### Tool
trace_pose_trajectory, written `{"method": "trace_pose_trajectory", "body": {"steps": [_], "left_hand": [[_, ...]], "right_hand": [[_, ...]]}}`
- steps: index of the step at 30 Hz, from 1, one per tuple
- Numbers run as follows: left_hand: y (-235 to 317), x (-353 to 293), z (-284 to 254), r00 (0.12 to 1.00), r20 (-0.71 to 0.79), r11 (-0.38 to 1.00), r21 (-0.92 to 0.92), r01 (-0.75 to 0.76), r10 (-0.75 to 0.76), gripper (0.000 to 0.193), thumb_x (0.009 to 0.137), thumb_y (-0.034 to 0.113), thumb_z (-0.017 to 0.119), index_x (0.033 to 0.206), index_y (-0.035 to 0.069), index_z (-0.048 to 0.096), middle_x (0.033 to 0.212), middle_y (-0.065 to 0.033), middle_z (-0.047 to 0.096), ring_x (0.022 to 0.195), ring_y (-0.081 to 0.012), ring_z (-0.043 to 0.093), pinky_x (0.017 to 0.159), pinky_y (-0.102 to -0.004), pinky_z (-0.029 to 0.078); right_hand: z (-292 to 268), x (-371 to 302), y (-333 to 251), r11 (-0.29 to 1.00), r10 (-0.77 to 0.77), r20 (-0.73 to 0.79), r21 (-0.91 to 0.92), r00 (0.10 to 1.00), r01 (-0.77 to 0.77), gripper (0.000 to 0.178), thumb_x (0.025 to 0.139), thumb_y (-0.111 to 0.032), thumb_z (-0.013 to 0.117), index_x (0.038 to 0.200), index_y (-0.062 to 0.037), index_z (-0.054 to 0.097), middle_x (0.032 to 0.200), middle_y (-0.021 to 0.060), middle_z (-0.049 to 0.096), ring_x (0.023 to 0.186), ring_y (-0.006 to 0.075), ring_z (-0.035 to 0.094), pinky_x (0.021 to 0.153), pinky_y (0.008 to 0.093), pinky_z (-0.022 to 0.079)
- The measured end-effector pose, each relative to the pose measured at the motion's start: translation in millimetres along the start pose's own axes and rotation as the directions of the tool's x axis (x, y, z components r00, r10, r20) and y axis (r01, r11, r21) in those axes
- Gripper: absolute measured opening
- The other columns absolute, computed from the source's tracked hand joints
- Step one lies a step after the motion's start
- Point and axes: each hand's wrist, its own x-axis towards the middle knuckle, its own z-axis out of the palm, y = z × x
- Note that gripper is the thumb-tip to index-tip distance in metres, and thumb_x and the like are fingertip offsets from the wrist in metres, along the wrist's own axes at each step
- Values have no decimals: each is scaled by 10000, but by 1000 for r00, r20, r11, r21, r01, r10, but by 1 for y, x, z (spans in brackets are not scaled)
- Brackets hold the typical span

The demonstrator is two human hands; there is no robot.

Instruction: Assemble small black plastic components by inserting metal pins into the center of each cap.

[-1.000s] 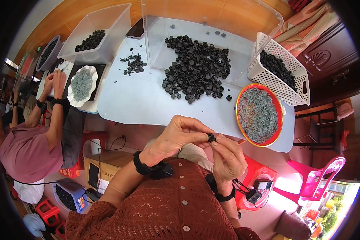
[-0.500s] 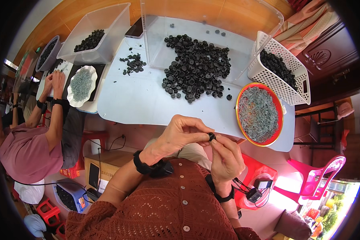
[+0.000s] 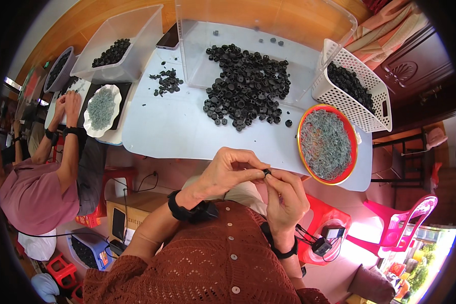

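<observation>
My left hand (image 3: 234, 167) and my right hand (image 3: 287, 196) meet just off the table's near edge. Both pinch a small round black plastic part (image 3: 266, 173) between thumbs and fingertips, which cover most of it. Beyond them, a large pile of loose black plastic parts (image 3: 245, 83) spreads over the pale table (image 3: 172, 129) and into a clear bin (image 3: 197, 81) lying open toward me. To the right stands a red bowl with a yellow rim (image 3: 357, 152), full of thin grey metal screws or pins (image 3: 325, 144).
A white perforated basket (image 3: 382, 104) holds more black parts at the right. Small black pieces (image 3: 166, 82) lie left of the pile. A translucent bin (image 3: 137, 40) and a scalloped white dish (image 3: 115, 114) of metal pieces sit farther left, beside a co-worker (image 3: 43, 182).
My fingertips have closed further over the black part, so less of it shows. Both hands stay in nearly the same place, and the view shifts slightly.
</observation>
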Motion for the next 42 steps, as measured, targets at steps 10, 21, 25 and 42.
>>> {"method": "trace_pose_trajectory", "body": {"steps": [10, 21, 25, 42], "left_hand": [[-6, 1, 10, 990, -71, 988, -98, 116, -124, 156, 870, 26, 616, 1000, -49, 655, 869, -100, 678, 765, -115, 646, 694, -232, 541], [-19, 15, -1, 939, -49, 939, -65, 337, -340, 162, 832, 129, 682, 881, -22, 648, 781, -63, 659, 665, -93, 615, 659, -223, 519], [-13, 24, -11, 915, 33, 910, -101, 403, -402, 184, 840, 160, 673, 902, -12, 653, 795, -68, 666, 675, -105, 632, 672, -224, 528], [-14, 18, 3, 979, 34, 943, -264, 202, -200, 231, 877, 50, 609, 1091, -7, 544, 833, -84, 669, 769, -126, 658, 633, -215, 493]], "right_hand": [[2, 2, 5, 998, 54, 12, -12, 998, -54, 189, 705, 111, 682, 863, 7, 667, 839, 118, 640, 708, 228, 646, 619, 290, 522], [24, -10, 20, 988, 50, 0, -145, 999, -49, 215, 762, 66, 649, 948, -28, 596, 846, 114, 602, 701, 248, 633, 588, 328, 506], [25, -9, 22, 990, -7, -43, -144, 999, 1, 196, 751, 61, 667, 915, -27, 605, 852, 111, 606, 717, 255, 627, 605, 334, 509], [20, 2, 20, 983, 182, -23, 33, 983, -181, 250, 687, 36, 707, 926, 14, 639, 816, 102, 615, 674, 184, 612, 618, 285, 500]]}}
